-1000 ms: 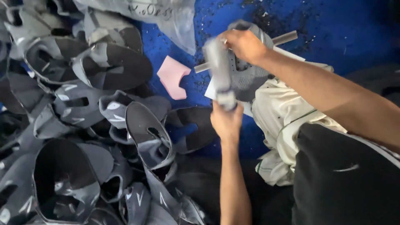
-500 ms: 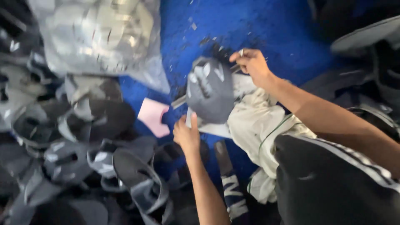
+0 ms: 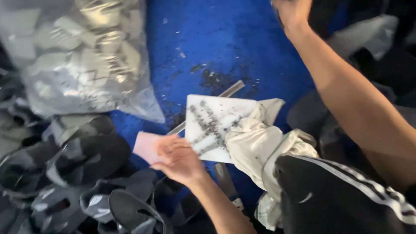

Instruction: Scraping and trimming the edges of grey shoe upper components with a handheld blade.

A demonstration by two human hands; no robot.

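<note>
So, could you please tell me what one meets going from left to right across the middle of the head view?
Dark sandal pile → pink pad → left hand → white board → cream cloth → right forearm.

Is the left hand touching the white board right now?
Touching: the head view shows the left hand's fingertips lying against the white board's lower left edge, with no gap.

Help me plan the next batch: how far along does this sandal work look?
Done: dark scraps litter the white board, so some trimming seems finished. In hand: the left hand rests at a pink pad; the right hand is raised at the frame's top edge, its grip unclear. Left: a large pile of dark sandals lies beside the person, probably most of it.
</note>
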